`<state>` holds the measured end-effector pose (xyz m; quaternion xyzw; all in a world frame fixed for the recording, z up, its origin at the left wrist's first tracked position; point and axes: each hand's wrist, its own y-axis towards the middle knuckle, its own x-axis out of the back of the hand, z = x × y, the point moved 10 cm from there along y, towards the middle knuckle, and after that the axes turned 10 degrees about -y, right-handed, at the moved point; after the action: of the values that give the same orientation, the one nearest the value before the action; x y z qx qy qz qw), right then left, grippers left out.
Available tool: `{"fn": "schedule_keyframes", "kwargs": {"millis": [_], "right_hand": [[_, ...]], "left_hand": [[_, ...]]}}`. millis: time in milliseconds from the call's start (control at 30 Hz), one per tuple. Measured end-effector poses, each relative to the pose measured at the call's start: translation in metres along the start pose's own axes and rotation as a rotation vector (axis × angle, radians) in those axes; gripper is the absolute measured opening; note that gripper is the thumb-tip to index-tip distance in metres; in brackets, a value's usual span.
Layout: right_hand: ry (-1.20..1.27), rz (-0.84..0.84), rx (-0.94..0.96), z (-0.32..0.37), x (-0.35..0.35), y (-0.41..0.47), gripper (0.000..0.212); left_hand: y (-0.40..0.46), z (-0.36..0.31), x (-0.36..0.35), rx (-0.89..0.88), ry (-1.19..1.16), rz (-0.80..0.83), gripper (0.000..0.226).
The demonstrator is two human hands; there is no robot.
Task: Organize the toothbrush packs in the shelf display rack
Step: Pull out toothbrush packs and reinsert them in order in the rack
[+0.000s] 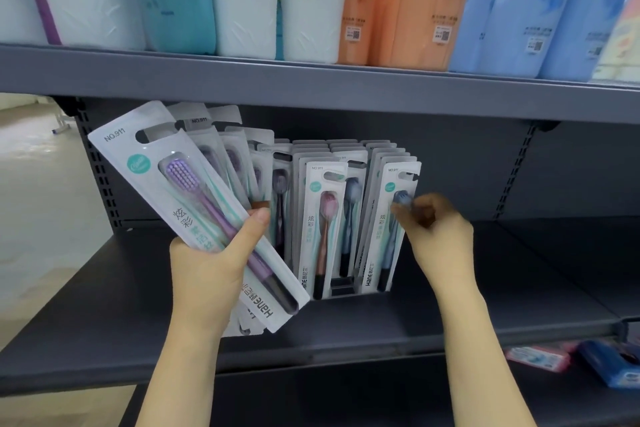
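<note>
On the grey shelf, at centre, stands the display rack, its toothbrush packs filed upright in rows, heads up, long axes near 12 o'clock, presumably so labels face out. At 8 o'clock the left hand grips a fanned stack of packs (purple brush in front), long axes tilted toward 11 o'clock, likely stock awaiting a slot. Right hand, fingers curled, sits at the front blue pack; whether it pinches it I cannot tell.
</note>
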<state>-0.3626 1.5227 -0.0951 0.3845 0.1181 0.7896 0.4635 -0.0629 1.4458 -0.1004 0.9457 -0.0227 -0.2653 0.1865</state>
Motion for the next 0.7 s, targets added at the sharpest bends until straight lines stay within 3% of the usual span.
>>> {"fn": "schedule_keyframes", "kwargs": {"millis": [100, 167, 267, 367, 500, 600, 700], "right_hand": [[0.023, -0.114, -0.051, 0.011, 0.019, -0.005, 0.052], [0.104, -0.158, -0.019, 0.034, 0.03, -0.01, 0.043], [0.25, -0.026, 0.072, 0.074, 0.022, -0.018, 0.017], [0.316, 0.168, 0.162, 0.11, -0.001, -0.029, 0.009], [0.311, 0.39, 0.203, 0.138, -0.039, -0.043, 0.027], [0.322, 0.522, 0.192, 0.15, -0.062, -0.051, 0.038], [0.364, 0.553, 0.189, 0.157, -0.069, -0.055, 0.048]], "left_hand": [[-0.001, 0.007, -0.001, 0.067, 0.002, 0.086, 0.002], [-0.001, 0.009, -0.002, 0.093, -0.036, 0.129, 0.013], [-0.002, 0.013, -0.003, 0.119, -0.067, 0.176, 0.024], [-0.001, 0.01, -0.004, 0.122, -0.081, 0.214, 0.023], [0.002, 0.005, -0.002, 0.109, -0.105, 0.224, 0.057], [0.002, 0.001, -0.001, 0.107, -0.112, 0.241, 0.057], [0.003, 0.0, 0.0, 0.106, -0.111, 0.269, 0.056]]}}
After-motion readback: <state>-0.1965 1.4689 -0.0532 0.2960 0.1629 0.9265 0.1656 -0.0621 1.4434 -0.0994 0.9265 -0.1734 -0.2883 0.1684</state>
